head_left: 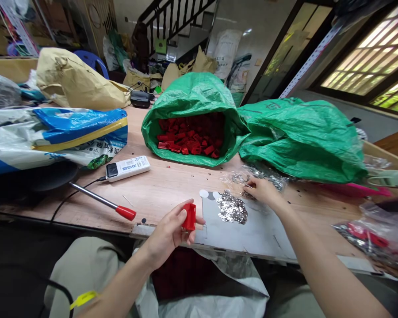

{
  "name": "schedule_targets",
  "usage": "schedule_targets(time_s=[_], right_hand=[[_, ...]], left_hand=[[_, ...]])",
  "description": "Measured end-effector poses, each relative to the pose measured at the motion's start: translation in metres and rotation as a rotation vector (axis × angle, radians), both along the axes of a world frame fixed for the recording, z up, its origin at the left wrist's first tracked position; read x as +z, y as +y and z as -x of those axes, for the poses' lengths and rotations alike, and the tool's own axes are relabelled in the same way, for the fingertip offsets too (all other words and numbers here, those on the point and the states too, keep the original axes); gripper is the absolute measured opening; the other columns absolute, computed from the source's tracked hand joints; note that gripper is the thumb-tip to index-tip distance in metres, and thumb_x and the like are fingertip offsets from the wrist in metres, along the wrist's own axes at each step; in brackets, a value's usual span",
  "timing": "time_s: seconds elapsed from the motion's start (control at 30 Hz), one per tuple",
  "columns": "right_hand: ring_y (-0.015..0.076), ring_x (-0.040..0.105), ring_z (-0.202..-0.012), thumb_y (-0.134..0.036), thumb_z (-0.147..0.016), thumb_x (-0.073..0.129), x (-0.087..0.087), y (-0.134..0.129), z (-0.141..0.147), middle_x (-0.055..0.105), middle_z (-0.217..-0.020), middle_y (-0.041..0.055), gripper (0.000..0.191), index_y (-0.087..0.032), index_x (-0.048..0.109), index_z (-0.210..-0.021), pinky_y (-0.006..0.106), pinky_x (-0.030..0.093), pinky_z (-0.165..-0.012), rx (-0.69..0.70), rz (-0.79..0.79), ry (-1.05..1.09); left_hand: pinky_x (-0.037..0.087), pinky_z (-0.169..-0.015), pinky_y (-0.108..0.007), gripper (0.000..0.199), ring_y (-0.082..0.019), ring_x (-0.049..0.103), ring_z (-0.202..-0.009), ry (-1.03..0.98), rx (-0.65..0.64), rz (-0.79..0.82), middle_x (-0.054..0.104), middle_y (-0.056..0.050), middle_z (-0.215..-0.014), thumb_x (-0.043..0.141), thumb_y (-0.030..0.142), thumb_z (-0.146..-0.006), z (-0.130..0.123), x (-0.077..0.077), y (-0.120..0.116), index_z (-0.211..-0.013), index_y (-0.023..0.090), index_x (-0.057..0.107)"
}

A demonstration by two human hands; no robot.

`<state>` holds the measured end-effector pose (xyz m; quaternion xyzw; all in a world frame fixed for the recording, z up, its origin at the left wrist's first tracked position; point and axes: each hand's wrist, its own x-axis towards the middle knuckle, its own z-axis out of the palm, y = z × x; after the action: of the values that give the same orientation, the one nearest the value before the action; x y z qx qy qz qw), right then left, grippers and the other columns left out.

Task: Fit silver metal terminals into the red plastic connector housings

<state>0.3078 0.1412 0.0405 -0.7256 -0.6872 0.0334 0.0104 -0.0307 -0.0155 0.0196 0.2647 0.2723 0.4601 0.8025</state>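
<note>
From the left, we log one blue-and-white sack [82, 130] at the table's [166, 185] left end, one brown bag [76, 79] behind it. Then one white power bank [131, 167] with one black cable [64, 206], one metal rod [96, 196] whose red grip [126, 213] points to the front edge, one thin pin [128, 201] just beside.

Our left hand [169, 227] pinches one red plastic piece [189, 216] between thumb and fingers, near the table's front edge, by the gray board's [262, 234] left edge. Below that edge, one white sack [239, 282]. Further back, one green sack [189, 92], mouth toward us; red pieces [192, 141] inside, too many to count.

On the board, three discs [204, 193] at its back left corner, one heap of metal bits [232, 207] beside them, uncountable. Our right hand [262, 191] has fingertips drawn together at the board's back edge, by one clear bag [273, 176]; we can't tell if it grips a bit. Behind, a second green sack [301, 137]. Near the front right corner, another clear bag [378, 238], red stuff inside.
</note>
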Motion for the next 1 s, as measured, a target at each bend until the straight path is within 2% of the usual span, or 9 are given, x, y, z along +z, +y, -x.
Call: schedule_targets(time_s=[0.13, 0.27, 0.33, 0.47, 0.53, 0.63, 0.8, 0.9, 1.0], right_hand=[[0.029, 0.069, -0.077, -0.024, -0.08, 0.07, 0.022, -0.012, -0.012, 0.072, -0.075, 0.0098, 0.01, -0.019, 0.074, -0.071, 0.031, 0.046, -0.063, -0.132, 0.12, -0.135], [0.0362, 0.071, -0.081, -0.024, -0.081, 0.07, 0.03, -0.018, -0.016, 0.072, -0.073, 0.0167, 0.016, -0.016, 0.073, -0.068, 0.039, 0.051, -0.068, -0.266, 0.201, -0.229], [0.0371, 0.071, -0.087, -0.02, -0.082, 0.069, 0.027, -0.016, -0.013, 0.074, -0.084, 0.0201, 0.011, -0.013, 0.077, -0.082, 0.04, 0.053, -0.072, -0.317, 0.187, -0.249], [0.0369, 0.068, -0.108, -0.019, -0.093, 0.057, 0.018, -0.004, -0.005, 0.069, -0.117, 0.0276, 0.034, -0.007, 0.068, -0.122, 0.041, 0.054, -0.084, -0.386, 0.04, -0.251], [0.0349, 0.066, -0.114, -0.02, -0.098, 0.051, 0.017, 0.006, -0.003, 0.067, -0.123, 0.0255, 0.036, -0.01, 0.065, -0.129, 0.041, 0.053, -0.089, -0.389, -0.035, -0.233], [0.0309, 0.065, -0.115, -0.028, -0.103, 0.049, 0.018, 0.023, -0.006, 0.068, -0.124, 0.0189, 0.031, -0.016, 0.067, -0.126, 0.041, 0.052, -0.094, -0.391, -0.092, -0.193], [0.0255, 0.067, -0.106, -0.051, -0.101, 0.059, 0.018, 0.056, -0.018, 0.068, -0.121, 0.0128, 0.042, -0.014, 0.067, -0.12, 0.045, 0.055, -0.093, -0.51, -0.038, -0.132], [0.0258, 0.066, -0.106, -0.052, -0.1, 0.062, 0.014, 0.071, -0.02, 0.066, -0.122, 0.0134, 0.045, -0.013, 0.065, -0.121, 0.045, 0.056, -0.092, -0.574, -0.017, -0.104], [0.0257, 0.066, -0.106, -0.047, -0.099, 0.064, 0.011, 0.08, -0.019, 0.065, -0.123, 0.0133, 0.041, -0.013, 0.065, -0.121, 0.044, 0.057, -0.091, -0.563, -0.004, -0.076]], left_hand=[[0.043, -0.053, -0.019, 0.061, -0.008, 0.056, -0.052, 0.117, 0.049, -0.065, 0.074, -0.008, -0.092, 0.061, 0.047, -0.095, -0.002, -0.002, -0.001, -0.145, 0.026, 0.033], [0.04, -0.047, -0.018, 0.047, -0.008, 0.054, -0.045, 0.152, 0.035, -0.103, 0.074, -0.007, -0.081, 0.059, 0.053, -0.094, -0.003, -0.003, 0.0, -0.126, 0.022, 0.045], [0.041, -0.047, -0.018, 0.044, -0.008, 0.054, -0.045, 0.156, 0.031, -0.104, 0.074, -0.007, -0.079, 0.059, 0.054, -0.093, -0.004, -0.003, 0.0, -0.119, 0.02, 0.048], [0.041, -0.048, -0.018, 0.046, -0.008, 0.056, -0.047, 0.157, 0.041, -0.088, 0.075, -0.007, -0.08, 0.062, 0.054, -0.091, -0.005, -0.003, 0.0, -0.119, 0.02, 0.049], [0.041, -0.047, -0.018, 0.048, -0.008, 0.056, -0.047, 0.151, 0.032, -0.078, 0.074, -0.007, -0.079, 0.063, 0.055, -0.089, -0.005, -0.002, 0.0, -0.118, 0.02, 0.049], [0.04, -0.047, -0.018, 0.051, -0.008, 0.055, -0.046, 0.147, 0.019, -0.071, 0.074, -0.007, -0.078, 0.065, 0.057, -0.087, -0.006, -0.003, 0.001, -0.118, 0.02, 0.049], [0.04, -0.046, -0.018, 0.055, -0.009, 0.055, -0.045, 0.139, 0.006, -0.074, 0.074, -0.008, -0.078, 0.065, 0.06, -0.086, -0.011, -0.013, 0.004, -0.12, 0.02, 0.048], [0.038, -0.044, -0.018, 0.059, -0.009, 0.055, -0.044, 0.116, -0.003, -0.08, 0.074, -0.007, -0.076, 0.067, 0.063, -0.084, -0.014, -0.019, 0.007, -0.12, 0.02, 0.048], [0.037, -0.043, -0.018, 0.059, -0.009, 0.056, -0.043, 0.088, -0.026, -0.087, 0.073, -0.007, -0.075, 0.067, 0.064, -0.083, -0.015, -0.022, 0.01, -0.117, 0.02, 0.049]])
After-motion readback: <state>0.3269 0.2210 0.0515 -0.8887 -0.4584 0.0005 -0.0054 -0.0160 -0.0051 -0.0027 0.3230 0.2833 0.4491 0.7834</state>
